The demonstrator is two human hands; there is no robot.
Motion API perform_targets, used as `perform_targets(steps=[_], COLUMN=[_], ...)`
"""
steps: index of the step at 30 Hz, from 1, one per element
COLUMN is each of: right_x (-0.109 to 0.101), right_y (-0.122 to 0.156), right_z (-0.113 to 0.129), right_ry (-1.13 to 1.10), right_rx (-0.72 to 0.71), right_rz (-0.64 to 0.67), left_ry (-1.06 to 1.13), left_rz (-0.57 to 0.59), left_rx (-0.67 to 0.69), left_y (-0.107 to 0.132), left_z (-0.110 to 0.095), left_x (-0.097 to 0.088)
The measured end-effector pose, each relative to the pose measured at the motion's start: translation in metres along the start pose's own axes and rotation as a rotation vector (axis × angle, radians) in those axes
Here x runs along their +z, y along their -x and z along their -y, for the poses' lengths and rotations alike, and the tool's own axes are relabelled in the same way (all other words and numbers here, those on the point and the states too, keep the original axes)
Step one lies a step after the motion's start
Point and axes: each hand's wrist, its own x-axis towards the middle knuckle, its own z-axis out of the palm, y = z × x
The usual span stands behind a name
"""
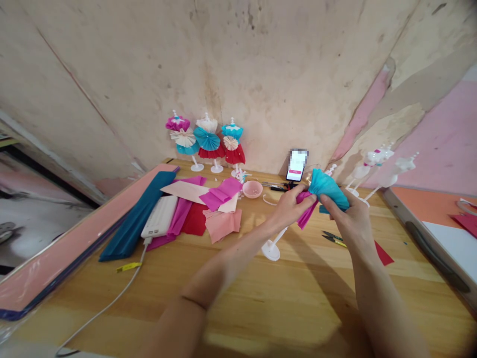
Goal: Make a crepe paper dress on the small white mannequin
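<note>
Both of my hands are closed on a small white dress form, whose round base (pixel 271 250) and tilted stem show below. Gathered turquoise crepe paper (pixel 328 189) fans out over the form, with magenta crepe paper (pixel 306 211) hanging beneath it. My left hand (pixel 292 206) pinches the paper at its gathered left end, thumb over the magenta piece. From the right, my right hand (pixel 350 214) grips the turquoise paper with its thumb in front. Much of the form is hidden behind paper and fingers. Thread snips (pixel 334 239) lie below my right hand.
Dressed mini forms (pixel 208 141) stand at the wall, bare white ones (pixel 400 171) at right. Crepe paper sheets (pixel 137 216), a white power bank (pixel 160 217) with a cable, a pink bowl (pixel 252 189) and a phone (pixel 297 166) are on the table. A tray (pixel 417 204) edges the right side.
</note>
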Motion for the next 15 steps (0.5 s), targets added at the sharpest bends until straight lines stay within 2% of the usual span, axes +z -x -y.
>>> perform_targets(steps=[15], right_x=[0.0043], right_y=[0.0031], right_z=[0.0019], right_ry=[0.071], right_rx=[0.005], right_rz=[-0.052], left_ry=[0.024], left_rz=[0.031], left_rx=[0.007], left_y=[0.0028], left_z=[-0.0022], left_x=[0.0016])
